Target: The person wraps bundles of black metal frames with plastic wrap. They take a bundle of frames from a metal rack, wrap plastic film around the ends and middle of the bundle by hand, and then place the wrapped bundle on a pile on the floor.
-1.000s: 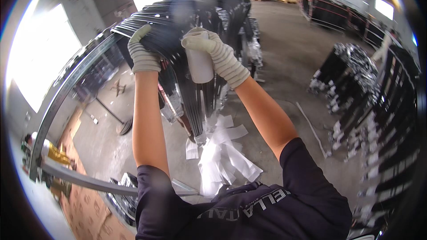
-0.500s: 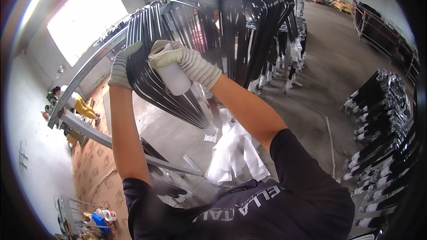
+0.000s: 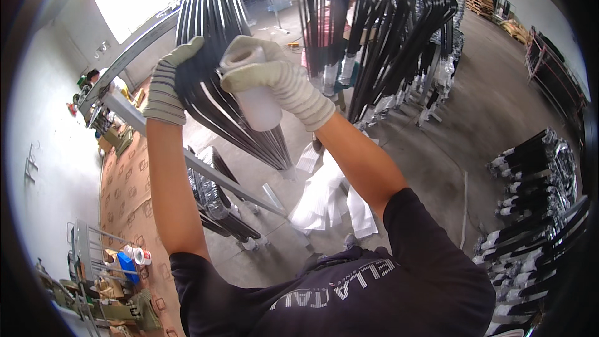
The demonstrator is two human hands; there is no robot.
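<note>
In front of me hangs a bundle of bent black tubes, gathered close together and tapering toward the bottom. My left hand, in a striped whitish glove, is closed around the bundle's left edge, with part of its fingers hidden behind the tubes. On the other side, my gloved right hand grips a roll of translucent plastic film. The roll is tilted, its hollow core end facing up, and lies close against the bundle's right side. Whether film is stuck to the tubes cannot be made out.
A metal rail runs at the left. More black tubes hang right of the bundle. White sheets hang or lie below. Wrapped tube bundles stand at the right, others low at the left. A person is far left.
The view has shifted, and a wider gap shows between the held bundle and the tubes to its right. Both hands keep their holds on the bundle and the roll.
</note>
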